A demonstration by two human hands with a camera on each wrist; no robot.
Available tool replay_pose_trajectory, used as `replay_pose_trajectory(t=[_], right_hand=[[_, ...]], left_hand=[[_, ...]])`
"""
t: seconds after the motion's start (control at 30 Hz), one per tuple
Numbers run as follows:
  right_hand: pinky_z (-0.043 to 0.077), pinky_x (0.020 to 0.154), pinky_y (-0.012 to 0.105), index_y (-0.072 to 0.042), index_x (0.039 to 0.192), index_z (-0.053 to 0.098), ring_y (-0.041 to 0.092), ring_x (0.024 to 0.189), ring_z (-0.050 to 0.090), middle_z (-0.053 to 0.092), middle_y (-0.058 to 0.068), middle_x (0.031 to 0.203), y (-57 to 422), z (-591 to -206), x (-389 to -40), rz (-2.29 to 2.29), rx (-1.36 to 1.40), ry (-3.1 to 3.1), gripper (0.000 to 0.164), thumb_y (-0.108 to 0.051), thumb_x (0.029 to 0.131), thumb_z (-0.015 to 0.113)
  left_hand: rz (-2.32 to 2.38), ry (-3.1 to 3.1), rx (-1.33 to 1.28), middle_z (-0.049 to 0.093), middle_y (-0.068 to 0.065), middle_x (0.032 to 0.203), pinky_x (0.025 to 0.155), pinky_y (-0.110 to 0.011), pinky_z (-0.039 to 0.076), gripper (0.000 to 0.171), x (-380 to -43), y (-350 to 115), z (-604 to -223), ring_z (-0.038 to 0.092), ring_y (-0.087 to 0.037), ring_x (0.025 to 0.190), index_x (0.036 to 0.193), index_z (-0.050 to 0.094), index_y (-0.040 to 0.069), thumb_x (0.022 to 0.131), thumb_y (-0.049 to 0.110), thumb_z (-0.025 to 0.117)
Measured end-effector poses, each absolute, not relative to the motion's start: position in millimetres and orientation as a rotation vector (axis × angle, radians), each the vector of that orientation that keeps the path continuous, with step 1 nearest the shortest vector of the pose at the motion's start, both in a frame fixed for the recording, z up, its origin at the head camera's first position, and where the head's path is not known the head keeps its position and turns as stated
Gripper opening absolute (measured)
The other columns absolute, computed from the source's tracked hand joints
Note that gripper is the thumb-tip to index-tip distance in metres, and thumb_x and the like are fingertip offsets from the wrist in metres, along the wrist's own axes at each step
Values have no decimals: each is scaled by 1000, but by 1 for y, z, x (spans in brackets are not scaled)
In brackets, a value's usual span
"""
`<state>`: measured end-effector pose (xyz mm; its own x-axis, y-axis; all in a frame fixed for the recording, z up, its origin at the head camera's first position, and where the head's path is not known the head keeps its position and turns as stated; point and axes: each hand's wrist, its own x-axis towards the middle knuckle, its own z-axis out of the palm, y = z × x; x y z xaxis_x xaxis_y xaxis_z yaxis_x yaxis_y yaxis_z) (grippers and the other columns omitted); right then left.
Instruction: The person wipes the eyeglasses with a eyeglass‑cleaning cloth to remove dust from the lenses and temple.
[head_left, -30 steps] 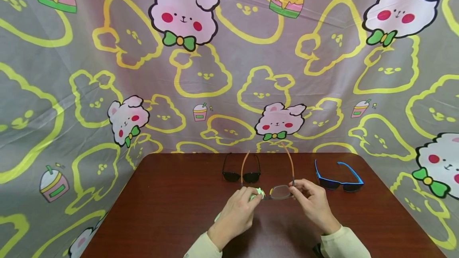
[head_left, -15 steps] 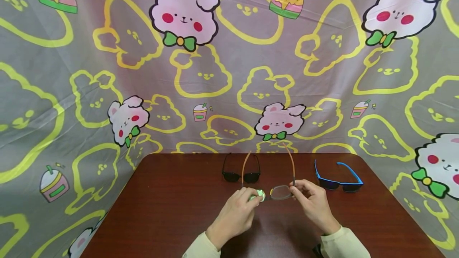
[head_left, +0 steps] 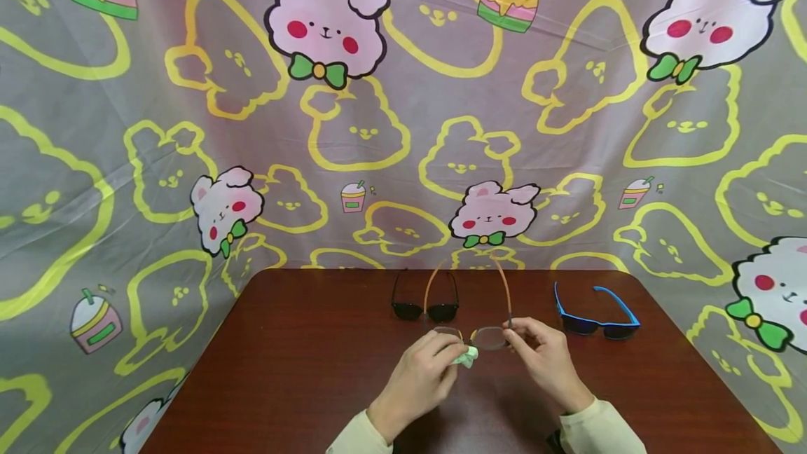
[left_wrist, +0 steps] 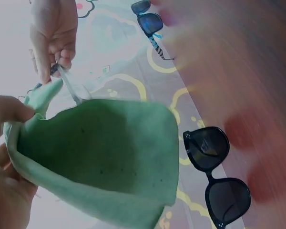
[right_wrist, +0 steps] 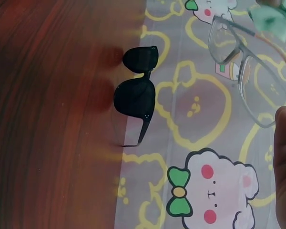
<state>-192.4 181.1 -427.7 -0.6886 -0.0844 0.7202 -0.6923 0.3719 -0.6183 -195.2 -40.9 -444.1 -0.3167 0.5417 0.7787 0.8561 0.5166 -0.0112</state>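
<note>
My right hand (head_left: 548, 363) pinches a pair of eyeglasses (head_left: 488, 337) by the corner near one hinge. The glasses have clear lenses, a thin grey front and brown temples, unfolded and pointing away from me. In my left hand (head_left: 419, 375) is a green cleaning cloth (head_left: 467, 356), gripped between thumb and fingers. A tuft of it shows just below the bridge, while the left-hand lens is partly behind the fingers. The left wrist view shows the cloth (left_wrist: 105, 148) draped wide, hiding most of the glasses. In the right wrist view, the eyeglasses (right_wrist: 243, 62) hang above the cloth backdrop.
Black sunglasses (head_left: 441, 312) lie unfolded on the brown table (head_left: 296, 363) behind the eyeglasses. Blue-framed sunglasses (head_left: 583, 324) lie to the right, beyond my right hand. A patterned fabric backdrop (head_left: 403, 125) rises behind the table and at both sides.
The left hand's cloth has come off the left-hand lens and moved slightly right and down, baring part of that lens. The glasses have shifted slightly left, still in the right hand.
</note>
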Motion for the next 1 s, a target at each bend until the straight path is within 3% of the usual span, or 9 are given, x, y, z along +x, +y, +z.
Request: replay_pose_trajectory(t=[0.17, 0.3, 0.5, 0.83, 1.0], right_hand=[[50, 50, 22, 6, 87, 66, 5, 57, 60, 65, 9, 70, 177, -427, -191, 1337, 688, -2051, 18, 20, 76, 65], [51, 50, 24, 5, 87, 66, 5, 58, 60, 65, 3, 71, 174, -427, -190, 1354, 698, -2052, 20, 20, 76, 65], [51, 49, 27, 6, 87, 65, 6, 59, 61, 66, 5, 74, 173, -428, -190, 1375, 783, -2006, 22, 23, 74, 63], [50, 49, 23, 8, 88, 64, 6, 58, 61, 66, 4, 75, 176, -428, -189, 1367, 841, -1945, 24, 27, 72, 62], [50, 49, 24, 8, 87, 65, 6, 60, 62, 66, 4, 76, 177, -428, -189, 1361, 841, -1957, 24, 26, 72, 63]], left_hand=[[-579, -1940, -1061, 63, 2, 101, 75, -14, 45, 26, -197, -36, -443, 56, -8, 82, 96, 69, 10, 73, -2, 68], [-584, -1925, -993, 63, 0, 100, 73, -18, 46, 27, -199, -34, -444, 56, -11, 82, 97, 69, 8, 72, -2, 66], [-583, -1945, -917, 61, 0, 98, 73, -21, 48, 26, -202, -33, -447, 57, -12, 82, 95, 68, 9, 71, -2, 68], [-386, -2079, -967, 61, 4, 96, 66, -19, 43, 19, -197, -28, -448, 52, -10, 77, 93, 71, 14, 75, 8, 69], [-266, -2124, -977, 63, 4, 101, 64, -20, 41, 26, -196, -26, -448, 50, -10, 77, 97, 71, 15, 72, 11, 72]])
